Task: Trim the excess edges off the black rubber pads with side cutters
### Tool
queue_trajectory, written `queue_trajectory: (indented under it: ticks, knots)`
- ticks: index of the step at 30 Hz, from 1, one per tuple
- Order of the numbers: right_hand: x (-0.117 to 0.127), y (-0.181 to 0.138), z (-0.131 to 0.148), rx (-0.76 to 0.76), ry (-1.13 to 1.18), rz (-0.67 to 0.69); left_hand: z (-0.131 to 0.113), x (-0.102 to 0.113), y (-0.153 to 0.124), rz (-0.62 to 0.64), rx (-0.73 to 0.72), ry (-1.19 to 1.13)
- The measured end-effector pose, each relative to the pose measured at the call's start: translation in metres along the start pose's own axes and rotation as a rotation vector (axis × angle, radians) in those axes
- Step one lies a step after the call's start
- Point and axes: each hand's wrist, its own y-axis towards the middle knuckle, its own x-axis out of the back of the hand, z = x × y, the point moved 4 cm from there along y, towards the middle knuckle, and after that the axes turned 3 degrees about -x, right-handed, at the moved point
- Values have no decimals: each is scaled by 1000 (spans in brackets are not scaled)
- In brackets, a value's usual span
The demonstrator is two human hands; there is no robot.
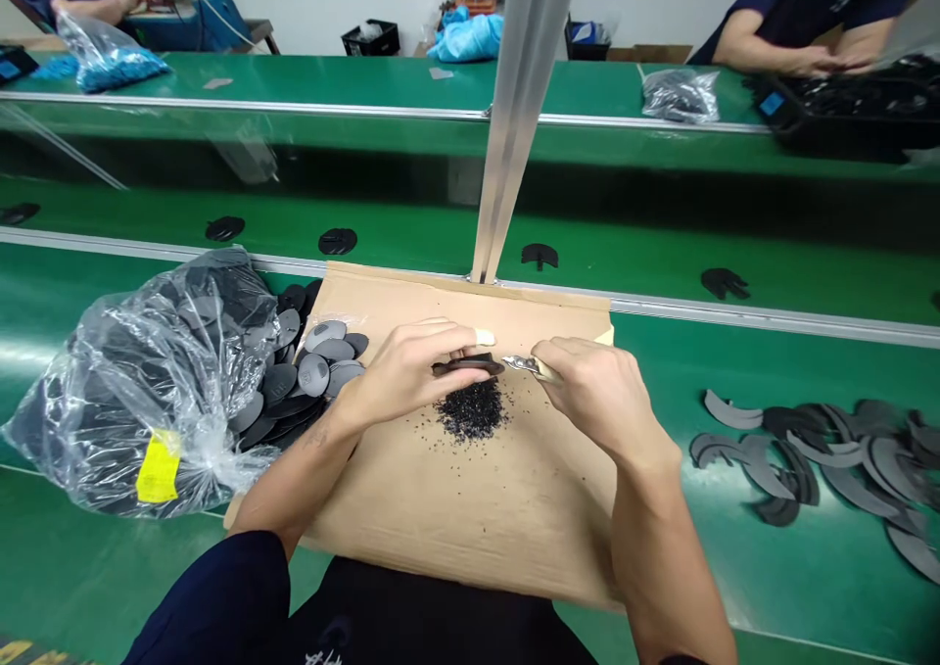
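My left hand (411,366), with a pale cover on one fingertip, pinches a dark flat plastic part (470,363) over the brown cardboard sheet (441,518). My right hand (598,386) grips a pair of cutting pliers (540,366) with pale handles. The metal jaws point left, close to the right end of the part; whether they touch it I cannot tell. Below the part lies a heap of small black plastic bits (474,412), with loose crumbs scattered around it.
Left stands a clear bag (147,381) of dark discs, beside loose grey oval discs (315,374). Curved dark pieces (829,450) lie at right. Black parts (540,256) dot the green belt (441,224) behind a metal post (514,126). Two other people work across the line.
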Motion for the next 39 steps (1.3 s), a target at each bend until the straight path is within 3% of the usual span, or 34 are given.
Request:
queue_trajectory:
  ticks: [6,11,16,19,21,25,28,31,35,39]
  knots:
    - [-7,0,4,4,-11,241,-2,-10,-3,262,-8,21]
    - [-2,-6,-3,-16,144,302,2,-8,-3,262,-2,25]
    - [11,-4,-3,37,454,167,6,-4,-3,64,84,-90]
    - [14,0,5,85,580,48,5,-5,-4,15,119,-197]
    - [14,1,12,133,544,-18,3,-7,-4,36,93,-156]
    - [13,1,27,191,299,-63,-2,-15,-7,189,18,254]
    - [19,-1,30,251,457,-58,0,-19,-8,252,25,393]
    - [26,-2,16,207,610,-140,0,-14,-6,185,6,222]
    - [24,0,-4,81,304,-249,-5,-7,-2,34,-9,-72]
    - [14,2,-1,149,202,-193,-10,-6,-2,-54,1,-205]
